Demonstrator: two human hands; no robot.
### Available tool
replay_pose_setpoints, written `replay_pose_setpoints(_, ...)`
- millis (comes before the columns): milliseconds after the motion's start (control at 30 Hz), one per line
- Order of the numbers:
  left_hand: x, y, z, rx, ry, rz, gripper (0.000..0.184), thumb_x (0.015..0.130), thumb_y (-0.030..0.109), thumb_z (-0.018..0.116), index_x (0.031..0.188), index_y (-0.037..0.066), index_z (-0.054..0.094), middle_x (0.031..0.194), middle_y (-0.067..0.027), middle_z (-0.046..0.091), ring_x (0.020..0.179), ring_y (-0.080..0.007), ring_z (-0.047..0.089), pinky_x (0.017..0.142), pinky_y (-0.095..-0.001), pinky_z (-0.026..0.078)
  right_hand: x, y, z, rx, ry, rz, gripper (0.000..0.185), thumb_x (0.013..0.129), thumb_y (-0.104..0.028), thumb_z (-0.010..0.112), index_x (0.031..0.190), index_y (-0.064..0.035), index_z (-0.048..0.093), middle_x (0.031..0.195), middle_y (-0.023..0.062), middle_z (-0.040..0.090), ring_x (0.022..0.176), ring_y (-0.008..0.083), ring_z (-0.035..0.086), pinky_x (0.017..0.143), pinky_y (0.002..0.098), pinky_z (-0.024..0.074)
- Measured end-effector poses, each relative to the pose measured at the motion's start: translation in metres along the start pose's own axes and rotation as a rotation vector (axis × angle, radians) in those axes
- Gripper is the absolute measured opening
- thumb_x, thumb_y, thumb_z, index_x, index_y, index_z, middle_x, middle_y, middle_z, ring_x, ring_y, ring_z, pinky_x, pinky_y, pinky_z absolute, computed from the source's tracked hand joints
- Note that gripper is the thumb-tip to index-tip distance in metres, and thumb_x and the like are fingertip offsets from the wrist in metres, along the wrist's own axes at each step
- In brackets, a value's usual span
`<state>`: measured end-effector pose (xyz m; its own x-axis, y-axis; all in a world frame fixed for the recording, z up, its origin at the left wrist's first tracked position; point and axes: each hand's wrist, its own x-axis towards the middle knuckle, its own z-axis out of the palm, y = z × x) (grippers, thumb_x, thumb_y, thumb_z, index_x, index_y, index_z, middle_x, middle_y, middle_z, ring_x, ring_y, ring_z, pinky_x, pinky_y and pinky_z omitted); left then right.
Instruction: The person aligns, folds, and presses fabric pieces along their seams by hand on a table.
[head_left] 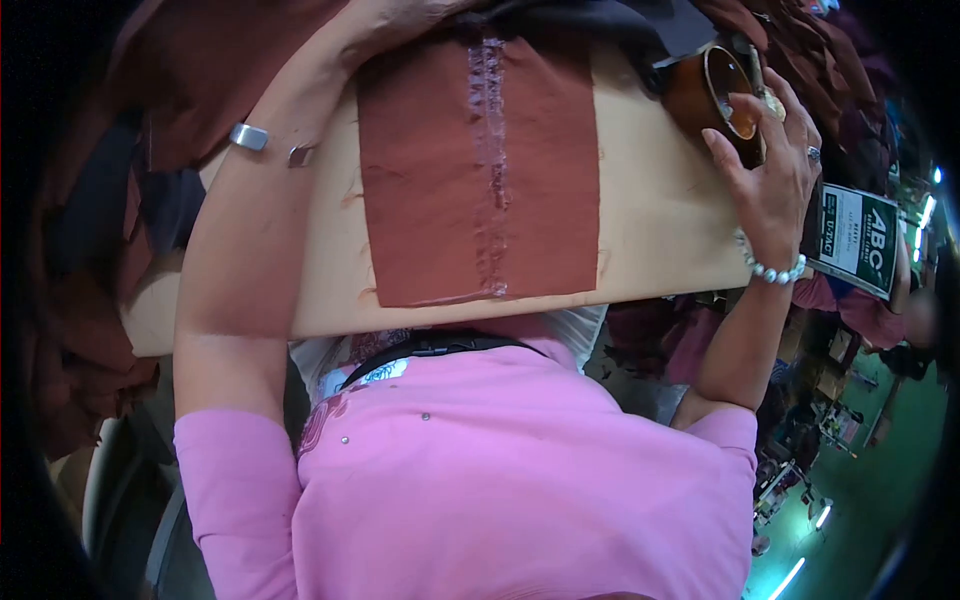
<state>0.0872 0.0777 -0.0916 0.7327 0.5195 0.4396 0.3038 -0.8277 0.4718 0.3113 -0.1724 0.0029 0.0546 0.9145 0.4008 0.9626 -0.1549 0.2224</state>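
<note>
A rectangular rust-brown fabric panel (420,180) lies flat on the pale board (650,210), with a shiny, wrinkled clear strip (490,150) running down its middle. My left arm reaches along the panel's left side, and my left hand (425,12) is at the top edge near dark cloth, its fingers out of sight. At the upper right, my right hand (775,165) is at a brown cup-like container (690,95), tilted with its opening towards me. The index finger bends over the rim, the thumb stands apart, and something small and pale sits between the fingers, too unclear to name.
Dark grey cloth (620,25) lies across the board's far edge. Piles of brown fabric (210,60) surround it on both sides. A green-and-white box lettered ABC (858,235) stands right of my right wrist. Beyond are a green floor (850,520) and another person (860,310).
</note>
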Motion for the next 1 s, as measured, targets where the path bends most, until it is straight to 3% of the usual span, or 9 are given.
replay_pose_setpoints(167,-0.001,-0.001,0.001,-0.036,0.020,0.015,0.018,0.076,0.017,0.064,0.080,0.001,0.057,0.085,-0.0182,0.060,0.081,-0.0352,0.060,0.069,-0.0404,0.047,-0.004,0.042,0.023,-0.062,-0.074,-0.036,0.028,0.073,-0.028,0.073,0.094,-0.0104,0.067,0.136,0.0048,0.048,0.129,0.0293,0.038,0.104,0.0414,0.0316)
replay_pose_setpoints(267,-0.003,0.003,-0.002,-0.022,0.005,0.003,0.018,0.076,0.017,0.064,0.081,0.001,0.057,0.085,-0.0180,0.060,0.081,-0.0349,0.060,0.070,-0.0401,0.047,-0.001,0.051,0.019,0.086,-0.120,-0.092,0.027,0.073,-0.027,0.073,0.093,-0.0098,0.067,0.135,0.0055,0.049,0.128,0.0293,0.040,0.105,0.0414,0.0308)
replay_pose_setpoints(367,-0.002,-0.002,0.000,0.010,-0.003,0.007,0.019,0.076,0.017,0.065,0.083,0.001,0.057,0.085,-0.0181,0.060,0.082,-0.0348,0.060,0.071,-0.0402,0.048,-0.001,0.042,0.010,0.257,0.018,0.019,0.026,0.073,-0.027,0.073,0.092,-0.0095,0.067,0.134,0.0059,0.051,0.127,0.0289,0.041,0.105,0.0407,0.0298)
replay_pose_setpoints(500,-0.001,-0.004,0.002,0.002,0.006,0.024,0.020,0.077,0.018,0.064,0.084,0.001,0.057,0.087,-0.0181,0.060,0.083,-0.0348,0.060,0.072,-0.0405,0.048,-0.006,0.024,0.005,-0.082,-0.016,-0.100,0.022,0.070,-0.026,0.076,0.087,-0.0142,0.069,0.127,0.0011,0.056,0.123,0.0241,0.046,0.103,0.0435,0.0305)
replay_pose_setpoints(600,-0.002,-0.003,0.001,-0.004,0.011,0.000,0.020,0.077,0.018,0.064,0.085,0.001,0.058,0.087,-0.0178,0.061,0.083,-0.0346,0.061,0.071,-0.0396,0.048,-0.001,-0.012,-0.004,-0.031,0.091,-0.151,0.019,0.071,-0.023,0.075,0.086,-0.0138,0.069,0.125,0.0004,0.057,0.121,0.0226,0.047,0.101,0.0433,0.0314)
replay_pose_setpoints(700,-0.002,-0.003,0.001,-0.017,0.005,-0.011,0.019,0.077,0.018,0.065,0.085,0.001,0.058,0.087,-0.0175,0.061,0.083,-0.0347,0.061,0.071,-0.0392,0.048,0.001,-0.067,0.013,0.425,-0.054,-0.218,0.017,0.073,-0.013,0.068,0.090,-0.0150,0.069,0.112,0.0001,0.060,0.108,0.0220,0.052,0.093,0.0378,0.0342)
replay_pose_setpoints(767,-0.002,-0.003,0.002,-0.022,0.022,-0.002,0.020,0.077,0.019,0.065,0.084,0.002,0.058,0.086,-0.0173,0.061,0.082,-0.0351,0.061,0.071,-0.0391,0.049,0.002,-0.094,0.032,0.743,-0.171,-0.228,0.027,0.076,-0.008,0.060,0.101,-0.0142,0.069,0.106,0.0025,0.060,0.103,0.0227,0.052,0.085,0.0347,0.0363)
replay_pose_setpoints(867,-0.002,-0.002,0.003,0.052,0.011,0.024,0.018,0.078,0.019,0.064,0.084,0.003,0.058,0.087,-0.0143,0.060,0.085,-0.0328,0.060,0.072,-0.0400,0.047,0.010,-0.109,0.052,0.921,-0.215,-0.183,0.032,0.075,-0.005,0.058,0.104,-0.0136,0.068,0.102,0.0036,0.058,0.095,0.0236,0.052,0.082,0.0347,0.0370)
replay_pose_setpoints(1000,-0.005,0.000,0.007,0.219,0.087,0.213,0.014,0.080,0.019,0.061,0.086,0.006,0.057,0.089,-0.0105,0.057,0.089,-0.0295,0.057,0.073,-0.0410,0.043,0.007,-0.117,0.058,0.775,-0.141,-0.240,0.036,0.075,-0.003,0.055,0.106,-0.0152,0.067,0.099,0.0024,0.058,0.091,0.0223,0.051,0.082,0.0355,0.0368)
